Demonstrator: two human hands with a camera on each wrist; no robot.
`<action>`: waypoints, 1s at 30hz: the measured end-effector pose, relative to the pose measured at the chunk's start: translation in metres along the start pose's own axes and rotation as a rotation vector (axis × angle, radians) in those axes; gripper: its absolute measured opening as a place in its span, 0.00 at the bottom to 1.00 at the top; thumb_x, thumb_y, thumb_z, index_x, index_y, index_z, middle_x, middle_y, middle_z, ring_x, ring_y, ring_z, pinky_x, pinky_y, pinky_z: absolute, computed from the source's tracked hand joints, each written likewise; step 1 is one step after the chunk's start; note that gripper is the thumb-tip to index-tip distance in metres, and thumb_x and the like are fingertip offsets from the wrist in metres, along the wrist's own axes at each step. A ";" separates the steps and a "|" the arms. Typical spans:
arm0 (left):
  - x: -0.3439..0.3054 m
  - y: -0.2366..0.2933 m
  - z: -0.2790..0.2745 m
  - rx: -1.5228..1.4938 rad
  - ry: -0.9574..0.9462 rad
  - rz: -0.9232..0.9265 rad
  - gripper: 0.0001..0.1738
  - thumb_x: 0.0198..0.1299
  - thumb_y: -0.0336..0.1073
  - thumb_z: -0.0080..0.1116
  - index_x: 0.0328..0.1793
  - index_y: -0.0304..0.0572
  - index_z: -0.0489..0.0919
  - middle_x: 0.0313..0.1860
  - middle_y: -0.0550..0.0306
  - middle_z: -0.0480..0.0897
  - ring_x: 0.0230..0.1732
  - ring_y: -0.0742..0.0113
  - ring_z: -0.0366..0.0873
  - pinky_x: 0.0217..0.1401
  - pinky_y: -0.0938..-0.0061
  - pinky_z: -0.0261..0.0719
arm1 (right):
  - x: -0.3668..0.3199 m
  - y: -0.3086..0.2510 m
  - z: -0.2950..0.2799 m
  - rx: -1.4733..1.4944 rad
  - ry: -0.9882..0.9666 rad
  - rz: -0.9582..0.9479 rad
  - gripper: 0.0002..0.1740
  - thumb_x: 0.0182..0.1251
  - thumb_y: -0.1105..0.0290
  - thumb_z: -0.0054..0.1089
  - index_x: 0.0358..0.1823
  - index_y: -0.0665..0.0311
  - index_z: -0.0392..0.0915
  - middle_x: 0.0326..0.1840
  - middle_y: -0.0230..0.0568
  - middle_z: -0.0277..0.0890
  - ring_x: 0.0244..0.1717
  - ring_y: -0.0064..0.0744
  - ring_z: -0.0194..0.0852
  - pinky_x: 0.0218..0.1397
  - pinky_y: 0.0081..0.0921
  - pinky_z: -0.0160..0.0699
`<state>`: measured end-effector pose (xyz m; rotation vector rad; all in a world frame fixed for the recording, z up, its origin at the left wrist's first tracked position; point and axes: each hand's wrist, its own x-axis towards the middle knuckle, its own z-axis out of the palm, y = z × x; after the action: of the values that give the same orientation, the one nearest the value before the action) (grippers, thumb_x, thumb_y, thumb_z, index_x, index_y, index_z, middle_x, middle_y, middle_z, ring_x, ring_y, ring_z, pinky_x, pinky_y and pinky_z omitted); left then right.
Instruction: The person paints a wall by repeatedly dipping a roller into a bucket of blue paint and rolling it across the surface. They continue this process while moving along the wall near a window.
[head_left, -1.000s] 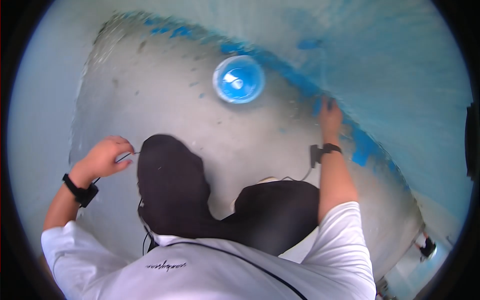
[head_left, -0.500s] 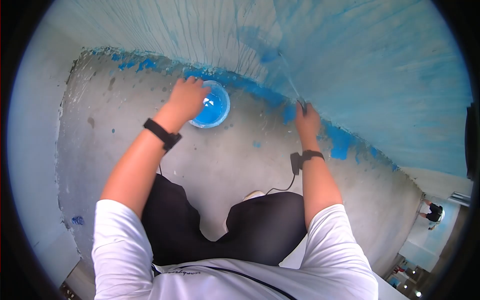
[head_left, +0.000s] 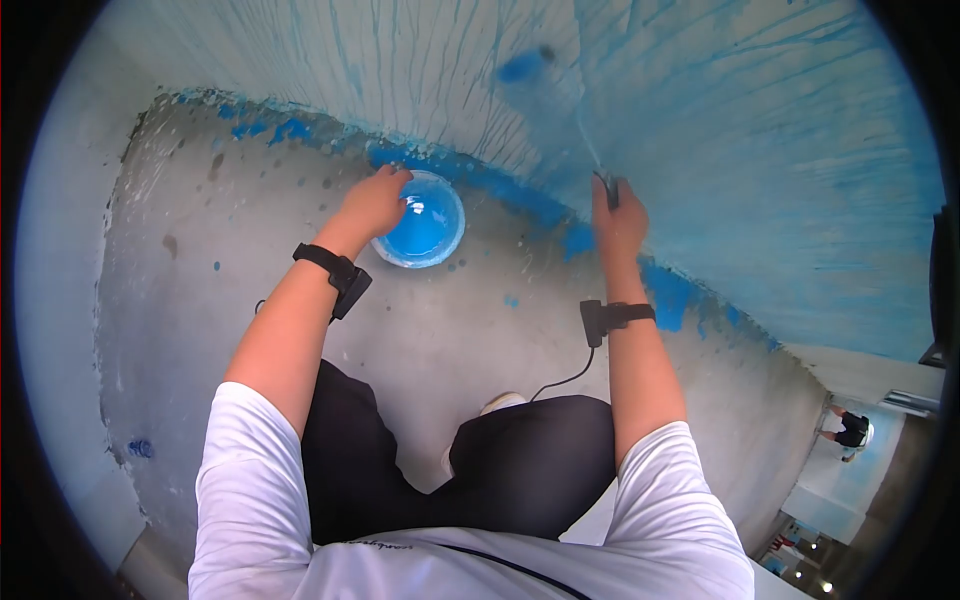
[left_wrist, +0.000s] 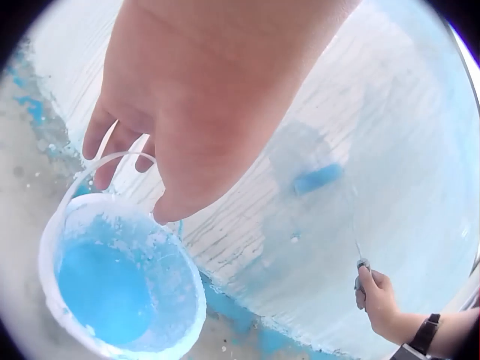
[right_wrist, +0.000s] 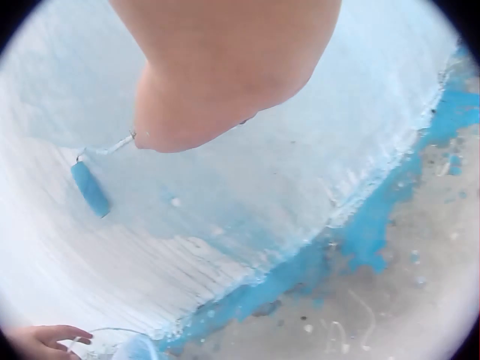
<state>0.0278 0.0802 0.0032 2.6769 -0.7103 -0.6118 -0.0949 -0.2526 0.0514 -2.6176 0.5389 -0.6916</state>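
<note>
My left hand (head_left: 375, 207) is at the rim of a white bucket (left_wrist: 196, 304) of bright blue paint (head_left: 420, 225) on the floor. In the left wrist view its fingers hook round the bucket's thin raised handle (left_wrist: 75, 182). Over on the right, my right hand (head_left: 620, 222) grips a paint roller by its handle (left_wrist: 364, 264). A thin rod runs from the grip to the blue roller head (head_left: 522, 67), which lies against the wall (head_left: 740, 150). The right wrist view shows this roller head too, while the back of the hand hides the grip.
Blue paint patches (head_left: 668, 298) line the foot of the streaked wall along the grey concrete floor (head_left: 440, 340). A cable (head_left: 565, 383) hangs from the right wrist camera near my knee. Far off at the right, another person (head_left: 850, 430) stands near a wall.
My left hand has come from beside my left knee to the bucket and taken its handle. The roller has moved further up the wall with my right hand.
</note>
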 end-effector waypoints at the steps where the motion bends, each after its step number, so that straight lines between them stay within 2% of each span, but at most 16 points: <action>1: -0.001 0.000 0.000 -0.003 0.039 0.012 0.25 0.62 0.36 0.58 0.67 0.49 0.73 0.70 0.45 0.70 0.59 0.42 0.77 0.59 0.55 0.79 | 0.007 -0.015 0.000 0.029 0.042 -0.021 0.22 0.68 0.50 0.59 0.31 0.64 0.76 0.21 0.52 0.73 0.24 0.58 0.73 0.27 0.42 0.69; 3: 0.001 0.000 0.001 -0.010 0.074 0.027 0.25 0.62 0.36 0.57 0.67 0.48 0.73 0.68 0.46 0.72 0.60 0.43 0.77 0.58 0.55 0.79 | 0.019 -0.034 -0.004 0.054 0.083 -0.040 0.22 0.68 0.50 0.59 0.31 0.64 0.76 0.20 0.52 0.73 0.23 0.57 0.73 0.26 0.41 0.69; 5: 0.002 0.001 0.002 -0.006 0.062 0.053 0.24 0.62 0.36 0.57 0.66 0.47 0.74 0.66 0.46 0.74 0.59 0.44 0.78 0.58 0.55 0.79 | 0.025 -0.045 -0.009 0.099 0.015 0.036 0.21 0.69 0.51 0.58 0.32 0.64 0.76 0.20 0.52 0.72 0.24 0.58 0.73 0.26 0.42 0.68; 9: 0.001 0.003 0.001 -0.054 0.020 0.050 0.24 0.63 0.36 0.56 0.66 0.46 0.74 0.66 0.45 0.74 0.60 0.44 0.77 0.58 0.55 0.79 | 0.000 0.009 0.002 0.021 0.081 -0.040 0.20 0.70 0.52 0.58 0.32 0.65 0.77 0.19 0.52 0.73 0.24 0.58 0.74 0.26 0.43 0.69; 12: 0.002 0.003 0.003 -0.098 0.057 0.046 0.24 0.63 0.37 0.56 0.66 0.46 0.74 0.65 0.46 0.74 0.59 0.44 0.77 0.59 0.56 0.79 | -0.032 0.052 -0.005 -0.040 0.081 0.044 0.20 0.71 0.53 0.57 0.34 0.65 0.77 0.20 0.51 0.75 0.24 0.58 0.76 0.27 0.44 0.70; 14: 0.001 0.003 0.006 -0.133 0.086 0.064 0.23 0.63 0.39 0.56 0.64 0.46 0.76 0.61 0.47 0.76 0.57 0.43 0.78 0.58 0.55 0.78 | -0.047 0.065 -0.012 -0.114 -0.056 0.214 0.18 0.72 0.57 0.55 0.41 0.68 0.79 0.28 0.55 0.78 0.32 0.59 0.77 0.35 0.45 0.72; 16: 0.006 0.003 0.013 -0.125 0.100 0.072 0.23 0.63 0.39 0.56 0.64 0.46 0.76 0.61 0.47 0.76 0.57 0.44 0.78 0.58 0.55 0.78 | -0.053 0.071 -0.010 -0.117 -0.016 0.190 0.19 0.71 0.55 0.56 0.39 0.66 0.79 0.25 0.54 0.78 0.29 0.59 0.77 0.32 0.45 0.72; 17: 0.006 0.004 0.012 -0.112 0.110 0.084 0.23 0.63 0.40 0.56 0.64 0.46 0.76 0.61 0.47 0.77 0.57 0.44 0.78 0.58 0.55 0.78 | -0.050 0.066 -0.010 -0.118 0.025 0.172 0.19 0.71 0.53 0.56 0.38 0.65 0.79 0.22 0.52 0.77 0.26 0.59 0.77 0.28 0.45 0.73; 19: 0.006 0.008 0.010 -0.121 0.080 0.068 0.23 0.63 0.40 0.56 0.64 0.45 0.76 0.61 0.47 0.77 0.58 0.44 0.78 0.59 0.56 0.77 | -0.039 0.052 -0.006 -0.080 0.047 0.108 0.20 0.71 0.52 0.56 0.38 0.65 0.79 0.22 0.52 0.77 0.26 0.59 0.77 0.29 0.45 0.73; 21: 0.005 0.009 0.008 -0.126 0.044 0.054 0.24 0.63 0.41 0.56 0.64 0.45 0.76 0.61 0.47 0.77 0.58 0.44 0.77 0.59 0.56 0.77 | -0.020 0.021 -0.003 -0.042 0.068 0.053 0.20 0.71 0.52 0.56 0.38 0.65 0.79 0.22 0.52 0.77 0.26 0.59 0.77 0.29 0.45 0.73; 23: -0.001 0.009 0.005 -0.119 0.011 0.059 0.25 0.64 0.41 0.55 0.67 0.45 0.75 0.65 0.47 0.74 0.61 0.45 0.76 0.62 0.56 0.77 | 0.004 -0.022 -0.007 -0.136 0.050 -0.034 0.22 0.71 0.50 0.56 0.37 0.64 0.79 0.23 0.53 0.78 0.27 0.58 0.78 0.30 0.45 0.74; 24: -0.002 0.008 0.006 -0.117 0.012 0.060 0.25 0.64 0.41 0.55 0.67 0.45 0.75 0.65 0.47 0.74 0.61 0.45 0.76 0.62 0.56 0.77 | 0.012 -0.043 -0.010 -0.135 0.051 -0.034 0.22 0.71 0.50 0.56 0.37 0.64 0.79 0.23 0.53 0.78 0.27 0.58 0.78 0.30 0.45 0.74; 26: -0.002 0.004 0.010 -0.159 0.027 0.081 0.25 0.64 0.41 0.55 0.66 0.45 0.75 0.66 0.47 0.74 0.62 0.45 0.76 0.63 0.56 0.76 | 0.023 -0.073 -0.015 -0.107 -0.169 0.048 0.25 0.73 0.48 0.51 0.48 0.65 0.79 0.33 0.57 0.81 0.37 0.61 0.79 0.40 0.45 0.75; 30: 0.000 -0.003 0.015 -0.214 0.052 0.112 0.25 0.63 0.41 0.56 0.66 0.45 0.76 0.64 0.46 0.76 0.62 0.45 0.75 0.63 0.57 0.76 | 0.016 -0.062 -0.007 -0.074 -0.188 0.107 0.24 0.73 0.48 0.51 0.48 0.64 0.79 0.34 0.58 0.81 0.39 0.62 0.79 0.41 0.45 0.75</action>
<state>0.0225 0.0803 -0.0110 2.4302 -0.7306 -0.5542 -0.0701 -0.2089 0.0909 -2.6628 0.6517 -0.3947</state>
